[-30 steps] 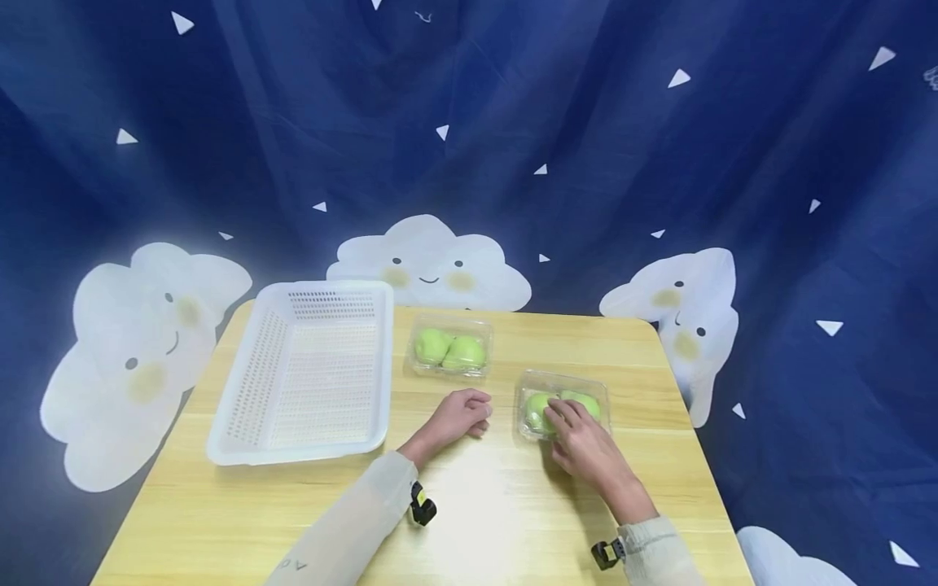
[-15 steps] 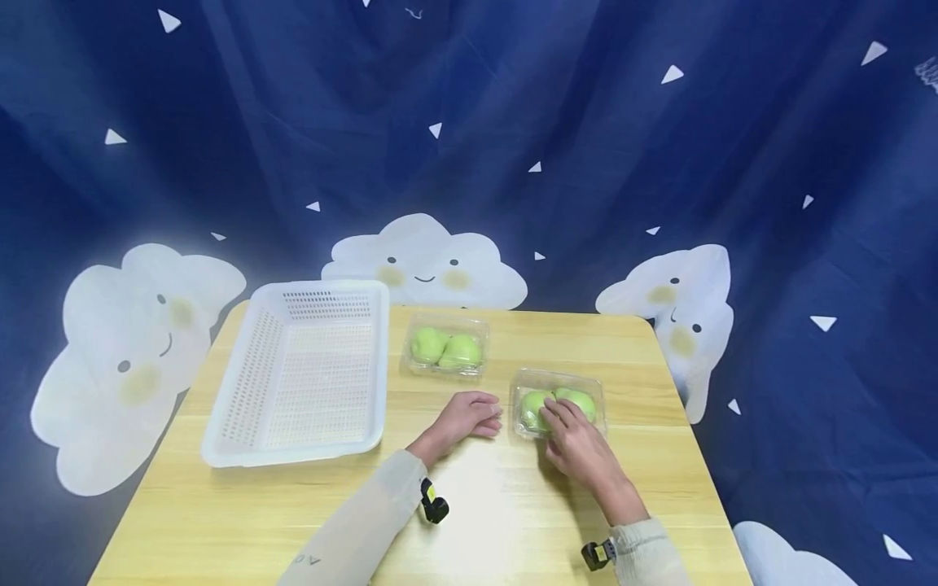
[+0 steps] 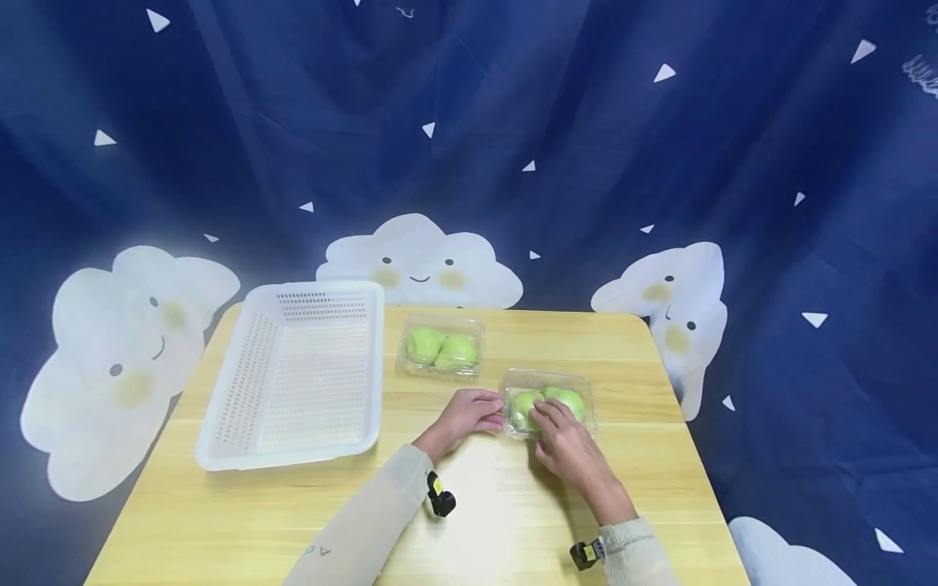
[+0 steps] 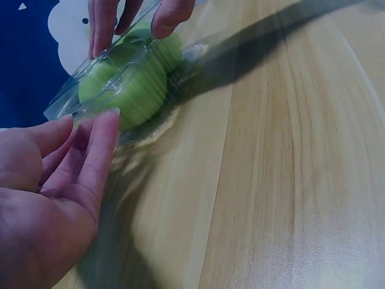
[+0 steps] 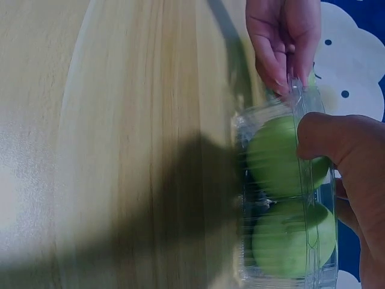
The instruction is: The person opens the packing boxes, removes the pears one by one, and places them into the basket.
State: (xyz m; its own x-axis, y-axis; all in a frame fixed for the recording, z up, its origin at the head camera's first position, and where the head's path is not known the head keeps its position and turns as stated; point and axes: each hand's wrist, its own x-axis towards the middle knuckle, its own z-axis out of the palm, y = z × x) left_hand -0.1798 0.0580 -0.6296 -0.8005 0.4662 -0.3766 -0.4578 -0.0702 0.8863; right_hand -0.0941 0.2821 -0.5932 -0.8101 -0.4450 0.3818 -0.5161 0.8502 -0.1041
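A clear plastic fruit box (image 3: 548, 404) with two round green fruits (image 5: 280, 156) inside lies on the table before both hands. My right hand (image 3: 576, 456) holds it from above; its thumb is on the near rim and its fingers reach over the lid. At the box's left end is my left hand (image 3: 469, 415). In the left wrist view, the left hand's thumb and fingertips (image 4: 109, 120) meet the box's edge from either side. Another clear fruit box (image 3: 442, 368), also with two green fruits, lies farther back, untouched by either hand.
A large white perforated basket (image 3: 370, 366) stands on the left of the wooden table (image 3: 352, 521). Behind the table hangs a dark blue curtain (image 3: 469, 106) printed with clouds and triangles. The table's rounded back right corner lies beyond the fruit box.
My left hand has moved right to the left end of the near fruit box. That box and my right hand have shifted slightly left. The view has turned a little to the right.
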